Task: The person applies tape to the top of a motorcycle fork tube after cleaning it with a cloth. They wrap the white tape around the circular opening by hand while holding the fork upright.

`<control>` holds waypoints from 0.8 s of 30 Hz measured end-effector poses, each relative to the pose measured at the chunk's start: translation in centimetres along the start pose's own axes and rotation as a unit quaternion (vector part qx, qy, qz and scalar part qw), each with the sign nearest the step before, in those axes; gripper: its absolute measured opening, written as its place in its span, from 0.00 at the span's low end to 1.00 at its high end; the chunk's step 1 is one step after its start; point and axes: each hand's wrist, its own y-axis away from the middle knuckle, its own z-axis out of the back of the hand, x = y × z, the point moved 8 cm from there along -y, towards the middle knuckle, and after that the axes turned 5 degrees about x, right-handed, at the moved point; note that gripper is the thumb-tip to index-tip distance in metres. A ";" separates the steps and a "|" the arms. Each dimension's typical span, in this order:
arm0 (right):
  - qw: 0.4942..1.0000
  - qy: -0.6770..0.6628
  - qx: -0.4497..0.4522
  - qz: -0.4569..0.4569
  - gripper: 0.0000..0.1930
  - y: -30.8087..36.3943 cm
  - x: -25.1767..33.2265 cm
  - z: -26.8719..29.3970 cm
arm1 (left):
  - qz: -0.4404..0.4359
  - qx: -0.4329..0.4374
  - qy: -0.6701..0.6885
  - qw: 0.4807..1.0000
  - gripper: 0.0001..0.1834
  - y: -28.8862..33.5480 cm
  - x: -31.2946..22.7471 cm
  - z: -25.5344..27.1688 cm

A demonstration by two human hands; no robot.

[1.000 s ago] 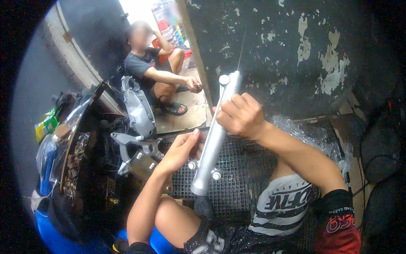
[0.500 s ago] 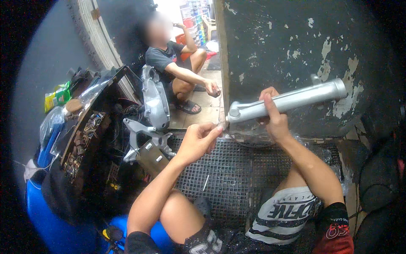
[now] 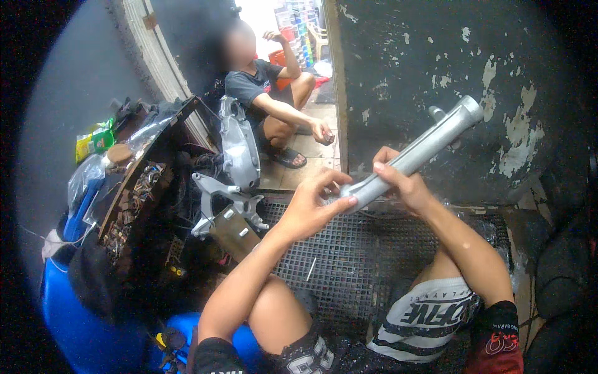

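Silver tube (image 3: 430,143), smooth, with 1 stubby lug (image 3: 436,113) near its upper end, slants upward, gripped by 2 hands (image 3: 408,189).

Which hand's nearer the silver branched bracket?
Left. The left hand, at the lower end of the silver tube, is right of the silver branched bracket, apart from it. The right hand, gripping the tube, is farther right.

Open room below silver tube (image 3: 413,153), above grid mat (image 3: 349,262). Peeling wall (image 3: 430,56) blocks beyond tube; grey bracket (image 3: 218,198) stands left of left hand (image 3: 314,209); dim shapes (image 3: 564,280) far right possibly obstruct.
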 end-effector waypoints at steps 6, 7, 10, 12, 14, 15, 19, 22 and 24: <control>0.979 0.177 0.095 -0.037 0.17 0.7 0.9 -2.3 | 0.022 0.109 -0.042 0.993 0.39 0.4 1.8 -1.3; 0.979 0.177 0.093 -0.037 0.17 0.7 0.5 -2.1 | 0.022 0.111 -0.042 0.993 0.39 0.3 1.5 -1.5; 0.920 0.365 0.128 0.058 0.17 1.0 0.4 -3.0 | -0.073 -0.026 -0.035 0.996 0.61 0.0 -1.3 0.7; 0.897 0.410 0.104 0.129 0.22 1.4 -0.3 -3.2 | -0.142 -0.054 -0.071 0.986 0.66 0.2 -3.8 0.8; 0.875 0.469 0.111 0.037 0.23 1.0 -1.0 -3.4 | -0.198 -0.059 -0.146 0.967 0.68 1.0 -6.4 0.2; 0.876 0.461 0.137 0.016 0.28 0.8 -1.7 -3.6 | -0.215 -0.078 -0.083 0.970 0.60 1.2 -7.8 0.1; 0.873 0.468 0.135 -0.013 0.31 0.6 -3.9 -3.7 | -0.174 -0.076 -0.044 0.981 0.27 1.1 -7.5 -0.8; 0.841 0.511 0.174 -0.027 0.32 0.6 -3.5 -4.4 | -0.204 -0.109 -0.213 0.949 0.20 1.5 -7.0 -0.6; 0.816 0.544 0.194 0.000 0.27 1.1 -0.1 -5.4 | -0.185 -0.113 -0.201 0.955 0.20 1.5 -5.2 -0.4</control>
